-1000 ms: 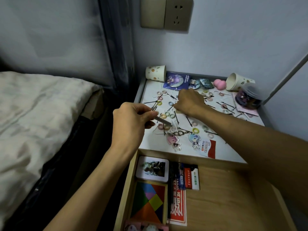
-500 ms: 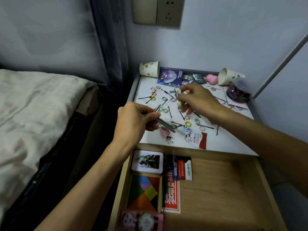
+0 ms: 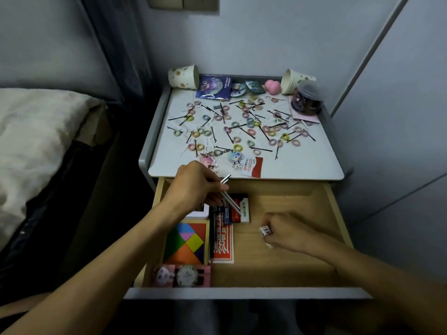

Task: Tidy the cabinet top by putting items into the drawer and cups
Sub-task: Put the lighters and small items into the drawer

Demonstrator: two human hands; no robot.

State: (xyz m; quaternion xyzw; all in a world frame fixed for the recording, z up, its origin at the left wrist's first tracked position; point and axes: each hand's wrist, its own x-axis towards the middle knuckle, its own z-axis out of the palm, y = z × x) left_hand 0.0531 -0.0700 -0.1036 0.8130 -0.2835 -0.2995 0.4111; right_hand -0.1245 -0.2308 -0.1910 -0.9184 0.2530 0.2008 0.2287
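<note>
Drawer: open. Left hand grips silvery rods over drawer's back left. Right hand pinches small white block above drawer's bare middle. Hair ties lie on counter behind drawer.

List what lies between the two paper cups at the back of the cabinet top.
Head view, left to right: a purple badge packet, two round badges, a pink heart-shaped sponge.

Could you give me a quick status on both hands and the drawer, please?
Left hand grips slim silver tool over open drawer. Right hand pinches small white item inside it. Nothing blocks either hand.
</note>
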